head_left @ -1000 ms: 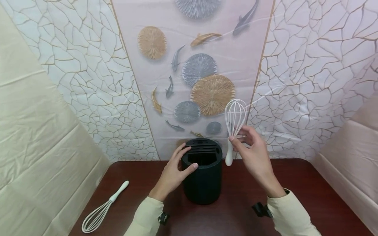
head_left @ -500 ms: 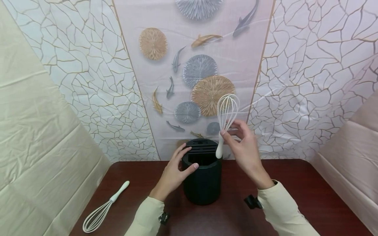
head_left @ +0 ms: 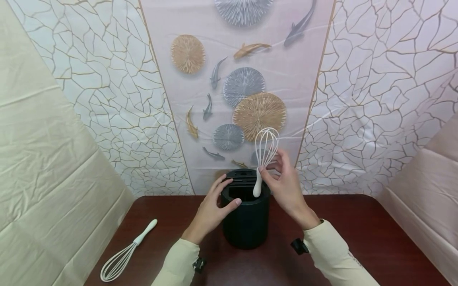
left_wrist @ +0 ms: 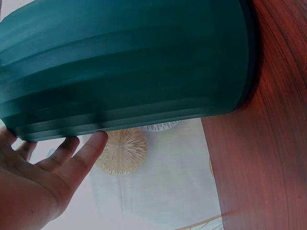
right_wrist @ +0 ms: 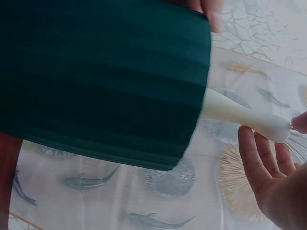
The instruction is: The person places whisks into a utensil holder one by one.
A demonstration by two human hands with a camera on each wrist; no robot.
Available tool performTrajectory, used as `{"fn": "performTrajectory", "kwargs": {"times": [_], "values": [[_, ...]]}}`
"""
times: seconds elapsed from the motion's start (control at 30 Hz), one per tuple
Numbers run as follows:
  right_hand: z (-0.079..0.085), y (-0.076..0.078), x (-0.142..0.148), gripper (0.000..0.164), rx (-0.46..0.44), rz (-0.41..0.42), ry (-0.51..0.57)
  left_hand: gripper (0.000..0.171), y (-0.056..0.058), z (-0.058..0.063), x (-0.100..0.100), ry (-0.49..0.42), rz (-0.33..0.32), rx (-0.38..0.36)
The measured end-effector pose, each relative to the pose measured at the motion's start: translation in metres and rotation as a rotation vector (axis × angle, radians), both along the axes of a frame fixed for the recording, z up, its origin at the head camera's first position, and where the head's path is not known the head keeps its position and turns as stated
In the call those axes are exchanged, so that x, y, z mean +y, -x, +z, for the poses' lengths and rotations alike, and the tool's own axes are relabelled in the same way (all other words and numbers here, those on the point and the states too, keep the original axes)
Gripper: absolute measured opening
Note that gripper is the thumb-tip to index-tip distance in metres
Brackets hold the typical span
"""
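In the head view, my right hand (head_left: 286,190) pinches a white whisk (head_left: 258,182) near the join of handle and wires. The whisk stands wires up, its handle end overlapping the mouth of a dark green utensil holder (head_left: 246,226). In the right wrist view, the lower part of the white handle (right_wrist: 240,114) passes out of sight behind the holder's rim. My left hand (head_left: 209,212) rests on the holder's left side with fairly straight, spread fingers, its thumb by the near rim. The left wrist view shows those fingertips touching the holder's ribbed wall (left_wrist: 124,72).
A second white whisk (head_left: 134,242) lies on the left of the dark red table (head_left: 350,238), handle pointing away. The holder has a slotted section (head_left: 245,176) at the back of its top. Behind the table hangs a patterned cloth (head_left: 229,103), with beige panels on both sides.
My right hand has carried the whisk leftward from beside the holder to over its mouth, and lowered it in the last half second. My left hand has stayed on the holder.
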State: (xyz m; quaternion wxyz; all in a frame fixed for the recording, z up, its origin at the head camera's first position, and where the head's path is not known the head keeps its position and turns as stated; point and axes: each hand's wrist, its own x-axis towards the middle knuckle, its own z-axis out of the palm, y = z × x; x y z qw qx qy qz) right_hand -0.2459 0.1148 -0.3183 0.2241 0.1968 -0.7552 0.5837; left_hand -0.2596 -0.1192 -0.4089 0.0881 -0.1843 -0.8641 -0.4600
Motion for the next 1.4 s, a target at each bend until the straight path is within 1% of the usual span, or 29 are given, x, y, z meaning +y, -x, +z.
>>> {"fn": "performTrajectory", "kwargs": {"times": [0.17,0.3,0.4,0.6,0.67,0.73,0.8,0.87,1.0,1.1,1.17,1.27,1.4], "values": [[-0.009,0.006,-0.002,0.064,-0.007,0.026,-0.007,0.071,-0.001,0.0,-0.001,0.002,0.0,0.003],[-0.015,0.009,-0.004,0.065,-0.042,0.035,-0.031,0.071,-0.001,0.0,-0.001,-0.004,-0.002,0.001],[-0.018,0.01,-0.004,0.064,-0.078,0.018,-0.075,0.07,-0.001,0.0,-0.001,-0.007,-0.005,-0.002],[-0.022,0.012,-0.001,0.049,-0.1,-0.036,-0.174,0.071,0.0,0.0,-0.001,-0.001,-0.005,0.0],[-0.023,0.013,-0.001,0.047,-0.099,-0.048,-0.195,0.071,0.0,0.0,-0.001,0.0,-0.004,0.0],[-0.025,0.013,0.0,0.048,-0.083,-0.056,-0.212,0.071,0.0,0.0,-0.001,0.002,-0.003,-0.001],[-0.027,0.014,0.001,0.052,-0.066,-0.055,-0.22,0.071,0.0,0.0,-0.001,0.005,-0.002,0.0],[-0.03,0.015,0.002,0.062,-0.048,-0.048,-0.223,0.071,0.0,0.001,-0.001,0.007,-0.002,0.0],[-0.037,0.018,0.003,0.088,-0.031,-0.007,-0.202,0.07,0.001,0.001,0.0,0.012,0.001,-0.002],[-0.04,0.019,0.004,0.1,0.024,0.004,-0.219,0.07,0.001,0.0,0.0,0.016,0.003,-0.003],[-0.041,0.019,0.003,0.099,0.08,-0.008,-0.26,0.07,0.001,0.0,0.0,0.018,0.005,-0.003],[-0.043,0.019,0.002,0.092,0.154,-0.027,-0.332,0.071,0.001,0.0,0.0,0.015,0.006,0.0],[-0.047,0.014,0.001,0.084,0.183,-0.063,-0.4,0.072,0.0,0.0,0.001,0.012,0.008,0.001]]}}
